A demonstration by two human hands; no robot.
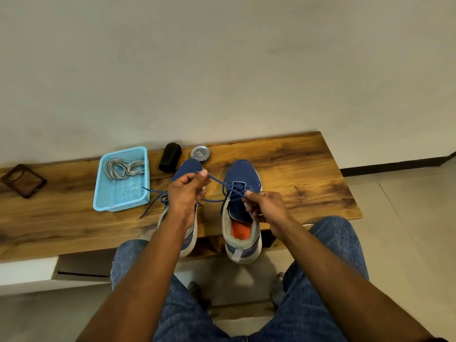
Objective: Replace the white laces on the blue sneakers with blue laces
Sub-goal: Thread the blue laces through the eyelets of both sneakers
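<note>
On the wooden bench (296,169), right blue sneaker (243,193) beside left blue sneaker (187,169), left hand (186,193) raised, pinching one blue lace (217,180) end, right hand (267,206) pinching the other, near the eyelets.

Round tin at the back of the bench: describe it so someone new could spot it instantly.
Start at the wooden bench against the wall. At its back edge, behind the toe of the left sneaker, sits the round tin. It is flat and silver with a printed lid, unlike the black cylindrical object lying just left of it.
</note>
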